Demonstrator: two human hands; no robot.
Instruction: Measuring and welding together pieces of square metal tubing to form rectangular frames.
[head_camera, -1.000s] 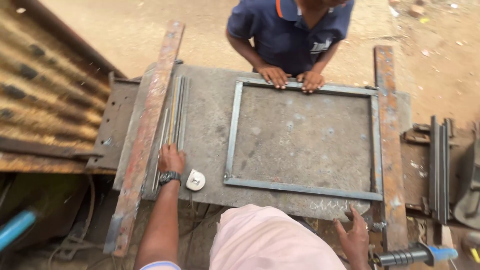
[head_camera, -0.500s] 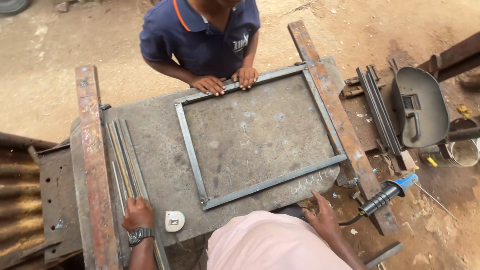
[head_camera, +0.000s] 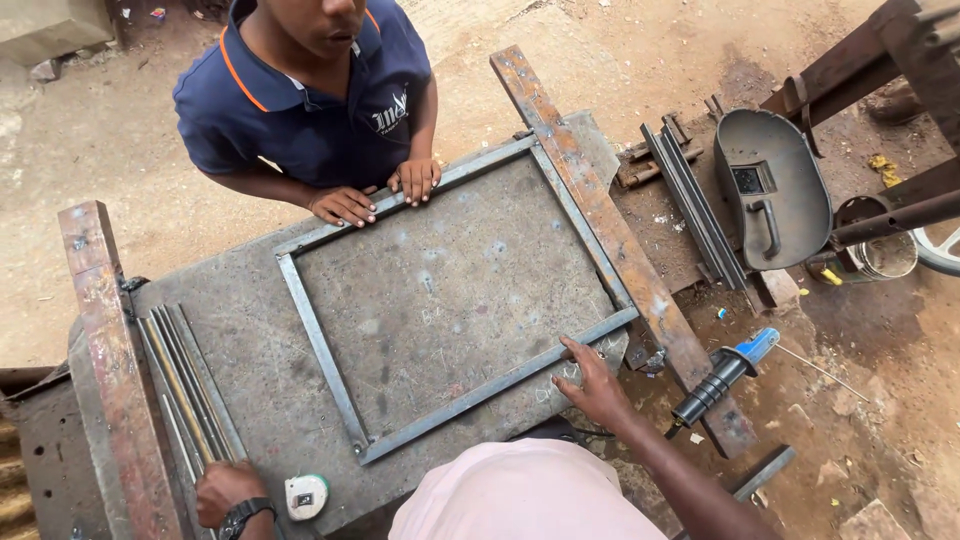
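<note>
The right hand (head_camera: 590, 385) rests with fingers spread on the near right corner of the metal frame (head_camera: 320, 345) on the tabletop (head_camera: 250, 420). The left hand (head_camera: 225, 492) sits closed at the near left by the rods (head_camera: 185, 390) and tape measure (head_camera: 306, 496); I cannot tell whether it grips anything. At the far side, another person's 2 hands (head_camera: 380, 195) press the frame.

I'm seeing my own body wearing a pale pink shirt, left hand (head_camera: 225, 492) bare, black wristwatch (head_camera: 243, 517) sitting on that wrist, right hand (head_camera: 597, 384) and forearm showing bare, no gloves, no rings.

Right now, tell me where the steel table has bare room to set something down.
The widest free patch is inside the rectangular frame, on the table. A narrower strip lies between the frame's left bar and the loose rods. It is crowded near the right hand, the left hand and the tape measure.
</note>
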